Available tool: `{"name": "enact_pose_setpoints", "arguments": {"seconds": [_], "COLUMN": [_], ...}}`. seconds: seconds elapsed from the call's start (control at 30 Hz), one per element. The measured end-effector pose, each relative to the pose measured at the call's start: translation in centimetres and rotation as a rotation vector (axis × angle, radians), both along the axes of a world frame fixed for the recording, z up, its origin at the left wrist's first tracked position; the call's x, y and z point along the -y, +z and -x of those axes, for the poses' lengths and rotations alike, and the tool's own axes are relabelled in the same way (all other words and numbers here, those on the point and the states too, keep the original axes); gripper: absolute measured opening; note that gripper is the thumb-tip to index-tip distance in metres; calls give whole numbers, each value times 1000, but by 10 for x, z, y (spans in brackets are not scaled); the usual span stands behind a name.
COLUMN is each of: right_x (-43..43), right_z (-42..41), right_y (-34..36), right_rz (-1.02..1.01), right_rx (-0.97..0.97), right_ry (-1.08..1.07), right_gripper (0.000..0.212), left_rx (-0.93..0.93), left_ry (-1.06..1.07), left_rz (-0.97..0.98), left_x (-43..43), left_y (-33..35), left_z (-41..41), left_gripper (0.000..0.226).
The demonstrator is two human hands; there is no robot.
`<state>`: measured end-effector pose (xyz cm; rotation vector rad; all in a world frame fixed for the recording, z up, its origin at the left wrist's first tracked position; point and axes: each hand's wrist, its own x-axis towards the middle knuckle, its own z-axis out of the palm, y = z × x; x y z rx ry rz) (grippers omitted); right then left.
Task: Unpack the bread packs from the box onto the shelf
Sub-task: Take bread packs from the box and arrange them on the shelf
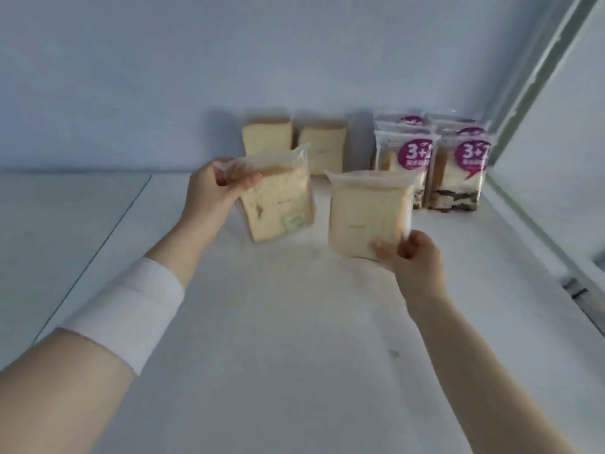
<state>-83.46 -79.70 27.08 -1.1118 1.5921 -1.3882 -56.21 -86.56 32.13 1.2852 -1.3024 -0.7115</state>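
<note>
My left hand (214, 191) pinches the top left corner of a clear-wrapped bread pack (278, 204), which stands tilted on the white shelf (278, 322). My right hand (411, 253) pinches the lower right corner of a second plain bread pack (363, 211), held upright just right of the first. Two more plain bread packs (268, 136) (322, 145) stand at the back wall behind them. The box is out of view.
Several packs with purple "3+2" labels (458, 165) stand in the back right corner. A grey-white frame post (537, 70) and side panel bound the shelf on the right. A seam (108, 224) divides the shelf from the panel to the left.
</note>
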Motion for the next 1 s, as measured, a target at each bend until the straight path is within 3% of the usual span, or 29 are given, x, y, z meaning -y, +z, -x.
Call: {"name": "enact_pose_setpoints", "arguments": {"seconds": [0.13,0.3,0.4,0.57,0.77,0.87,1.0], "right_x": [102,167,179,184,162,120,36], "right_z": [-35,-55,-57,-64,-75,-76,-67], "right_y": [-6,-15,-18,-13,0,6,8], "right_rz": [51,100,106,79,7,-8,-35], "right_rx": [-75,-140,-225,-387,-444,-592,-918], "right_ry": [-3,-28,-23,-127,-124,-76,-44], "right_gripper": [34,35,33,53,72,74,62], "left_rx": [66,159,188,185,76,309,876], "left_ry": [65,99,89,147,253,330,-87], "left_rz": [5,-14,1,101,49,79,-27], "left_x": [77,141,160,157,131,89,15], "left_y": [-6,-14,-15,-29,-28,-28,-29], "left_z": [-14,-24,-26,-21,-6,-3,22], "left_gripper": [30,43,45,42,80,79,50]}}
